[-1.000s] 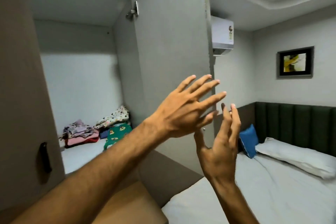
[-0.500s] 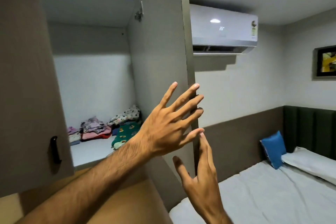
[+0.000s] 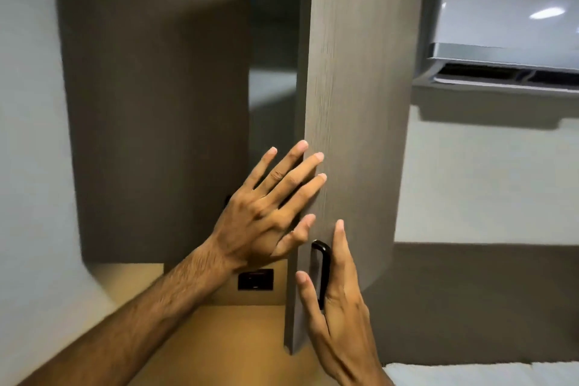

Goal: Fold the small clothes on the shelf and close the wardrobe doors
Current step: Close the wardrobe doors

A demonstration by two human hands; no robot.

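We press our left hand (image 3: pixel 266 213), fingers spread flat, against the near edge of the right wardrobe door (image 3: pixel 354 103). Our right hand (image 3: pixel 336 301), open and gripping nothing, rests beside its black handle (image 3: pixel 322 273); the left door (image 3: pixel 156 135) stands nearly closed.

— How's the light?
— Dim and warm; glare spot on the air conditioner (image 3: pixel 507 19), deep shadow beneath it.
— Sharpness?
— Soft throughout, left edge smeared, door (image 3: pixel 354 103) bowed by wide-angle distortion.
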